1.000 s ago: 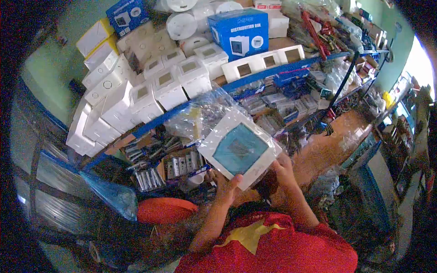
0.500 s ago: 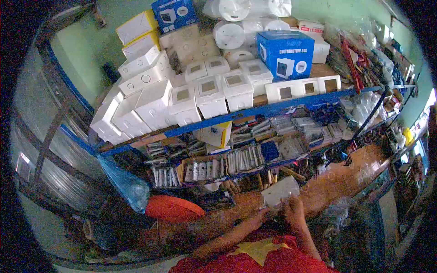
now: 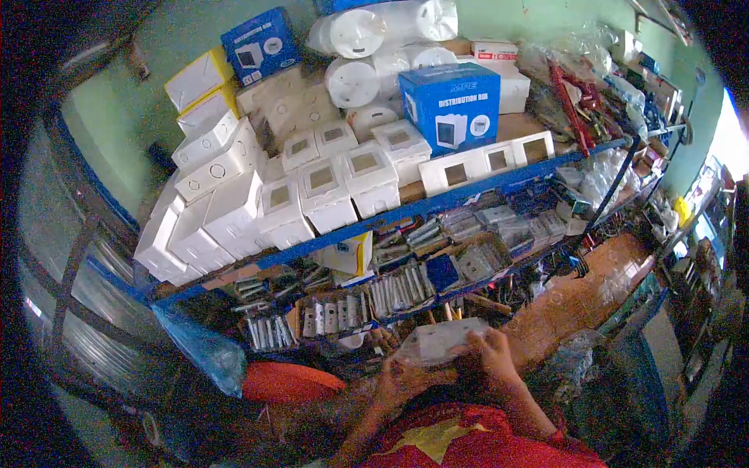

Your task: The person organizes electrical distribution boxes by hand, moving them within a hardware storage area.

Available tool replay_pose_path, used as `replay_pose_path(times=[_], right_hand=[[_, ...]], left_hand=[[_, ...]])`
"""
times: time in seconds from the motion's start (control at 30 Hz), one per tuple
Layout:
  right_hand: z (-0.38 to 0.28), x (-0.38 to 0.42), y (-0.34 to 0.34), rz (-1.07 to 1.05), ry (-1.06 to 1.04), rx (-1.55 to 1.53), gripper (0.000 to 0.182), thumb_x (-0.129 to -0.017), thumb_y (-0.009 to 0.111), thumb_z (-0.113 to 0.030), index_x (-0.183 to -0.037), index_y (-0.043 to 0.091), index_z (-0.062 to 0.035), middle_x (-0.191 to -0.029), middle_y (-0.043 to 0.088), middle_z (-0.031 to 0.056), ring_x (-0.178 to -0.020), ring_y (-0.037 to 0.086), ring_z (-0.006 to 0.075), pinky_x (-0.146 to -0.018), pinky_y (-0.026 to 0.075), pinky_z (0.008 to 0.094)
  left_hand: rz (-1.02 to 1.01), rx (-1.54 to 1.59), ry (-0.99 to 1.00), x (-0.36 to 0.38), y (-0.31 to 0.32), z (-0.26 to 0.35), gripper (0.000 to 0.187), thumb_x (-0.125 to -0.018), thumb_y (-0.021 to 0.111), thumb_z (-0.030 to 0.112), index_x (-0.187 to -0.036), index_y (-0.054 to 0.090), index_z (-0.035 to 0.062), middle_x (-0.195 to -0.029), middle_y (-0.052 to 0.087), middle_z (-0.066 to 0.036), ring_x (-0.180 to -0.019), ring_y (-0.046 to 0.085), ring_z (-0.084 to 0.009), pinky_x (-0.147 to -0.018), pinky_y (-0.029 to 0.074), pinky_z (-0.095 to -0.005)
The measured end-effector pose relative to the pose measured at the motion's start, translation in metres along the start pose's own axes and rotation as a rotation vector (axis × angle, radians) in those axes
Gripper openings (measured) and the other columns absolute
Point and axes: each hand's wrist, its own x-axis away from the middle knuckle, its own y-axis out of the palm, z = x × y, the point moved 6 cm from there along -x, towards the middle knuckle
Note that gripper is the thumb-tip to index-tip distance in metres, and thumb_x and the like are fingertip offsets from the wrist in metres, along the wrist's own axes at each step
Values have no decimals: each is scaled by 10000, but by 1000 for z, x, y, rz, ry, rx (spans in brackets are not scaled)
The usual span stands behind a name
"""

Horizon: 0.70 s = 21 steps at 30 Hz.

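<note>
Near the bottom middle, in front of the lower shelf, a pale flat plate-like piece in clear plastic is held between both hands. My left hand is closed on its lower left edge. My right hand pinches its right edge, with the thumb and fingertips at the upper right corner. The underside of the piece and some of my fingers are hidden. A red shirt with a yellow star shows just below the hands.
A blue-edged shelf bears white boxes and a blue distribution box. Below are cartons of wrapped parts. An orange-red object and blue plastic bag lie at left. A brown surface extends right.
The view has shifted, so the shelves sit further left and tilt more. The pale piece has moved left and lies flatter, and my left hand has come round its left side.
</note>
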Motion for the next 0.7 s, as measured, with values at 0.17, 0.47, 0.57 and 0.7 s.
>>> replay_pose_path(times=[0.17,0.47,0.57,0.7], right_hand=[[-26,27,59,-304,-65,354,278,-920,595,-262,-966,615,11,-874,646,75,-778,571,122,-683,477,311],[-54,41,88,-730,-450,946,277,-887,546,-243,-1005,599,2,-958,621,249,-879,605,406,-786,474,456],[-61,42,90,-877,-528,789,270,-900,529,-235,-1018,601,-3,-956,630,227,-906,606,395,-803,477,447],[-64,51,82,-1179,-427,734,276,-916,511,-231,-1075,591,-20,-1066,619,182,-1003,579,364,-894,445,421]], left_hand=[[200,-320,262,-37,20,48,759,-776,712,315,-1390,333,84,-1359,431,-127,-1263,410,-244,-1084,254,-455],[-70,-976,587,-46,49,171,712,-702,648,392,-1342,452,149,-1432,397,-62,-1365,298,-279,-1107,114,-541],[-189,-875,538,-55,43,139,696,-659,663,428,-1283,529,150,-1400,446,-68,-1340,346,-252,-1110,132,-507],[-309,-706,293,-56,48,99,720,-603,759,281,-1267,542,107,-1398,445,-91,-1273,431,-231,-1094,253,-414]])
